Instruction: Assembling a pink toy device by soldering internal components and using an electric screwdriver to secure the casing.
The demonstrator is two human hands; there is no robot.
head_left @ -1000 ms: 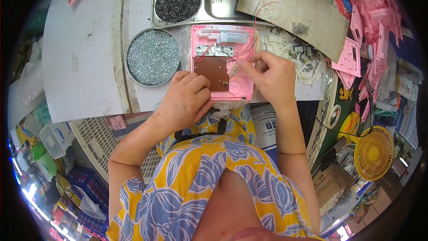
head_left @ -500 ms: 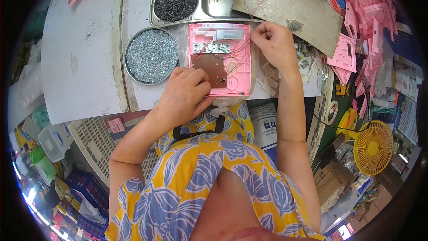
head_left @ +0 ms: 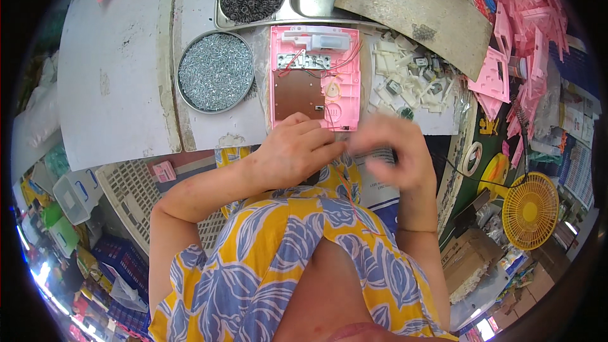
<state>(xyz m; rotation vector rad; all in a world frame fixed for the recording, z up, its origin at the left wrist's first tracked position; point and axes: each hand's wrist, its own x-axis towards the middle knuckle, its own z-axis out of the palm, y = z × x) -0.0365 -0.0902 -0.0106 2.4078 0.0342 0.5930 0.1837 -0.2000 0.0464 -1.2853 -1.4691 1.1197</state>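
Note:
A pink plastic housing (head_left: 345, 82) lies open on the white table (head_left: 114, 76), holding a brown circuit board (head_left: 297, 95), a white part at its top and thin red wires. My left hand (head_left: 291, 155) is curled at the housing's near edge, fingertips pointing right. They meet my right hand (head_left: 392, 152), which is blurred by motion just off the table's front edge. A thin red wire (head_left: 347, 193) hangs down below where the fingers meet, over my yellow and blue patterned dress. Whether the right hand also pinches it is unclear.
A round tin of small screws (head_left: 215, 71) sits left of the housing. Behind it is a steel tray (head_left: 316, 0) with dark rings. White plastic parts (head_left: 411, 82) and a brown board (head_left: 411, 6) lie to the right, then stacked pink housings (head_left: 519, 38). A yellow fan (head_left: 531, 209) stands lower right.
My right hand has come down from the housing's top right corner to the table's front edge, next to my left hand. The left hand slid off the housing's lower left.

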